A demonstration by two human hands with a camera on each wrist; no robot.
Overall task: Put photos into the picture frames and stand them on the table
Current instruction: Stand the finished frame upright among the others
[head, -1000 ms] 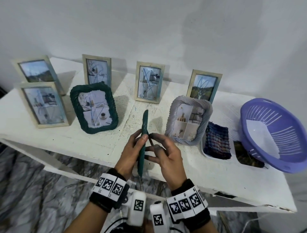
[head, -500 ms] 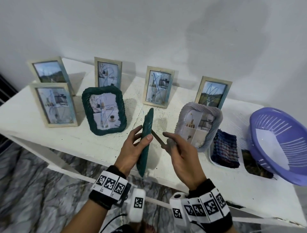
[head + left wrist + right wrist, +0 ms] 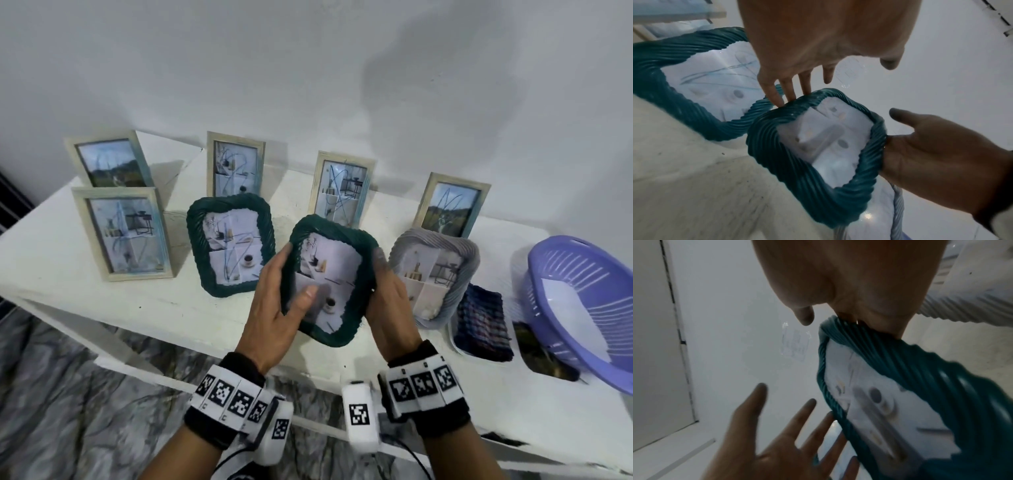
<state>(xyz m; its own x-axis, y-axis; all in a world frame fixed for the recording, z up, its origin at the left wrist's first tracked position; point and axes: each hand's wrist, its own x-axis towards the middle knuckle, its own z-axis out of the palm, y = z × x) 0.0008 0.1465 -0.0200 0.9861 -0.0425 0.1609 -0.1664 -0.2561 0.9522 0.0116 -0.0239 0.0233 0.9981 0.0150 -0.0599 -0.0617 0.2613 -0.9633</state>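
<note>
A dark green rope-rimmed frame [image 3: 329, 337] with a photo inside is held just above the table's front edge, its face toward me and tilted. My right hand [image 3: 387, 298] holds its right edge in the crook between thumb and fingers; those fingers are hidden behind the frame. My left hand [image 3: 287, 291] lies along the left edge with straight, spread fingers touching the rim. The left wrist view shows those fingers [image 3: 793, 92] on the frame [image 3: 777, 162]. In the right wrist view its thumb stands off the frame [image 3: 941, 378].
On the white table [image 3: 51, 260] stand a second green frame [image 3: 230, 251], a grey rope frame [image 3: 442, 274] and several pale wooden frames, all with photos. At the right are a white tray with a checked cloth [image 3: 483, 325] and a purple basket [image 3: 582, 308].
The green frame has turned from edge-on to facing me. My left hand has loosened from a grip to straight fingers. My right hand has gone from the back strut to the right edge.
</note>
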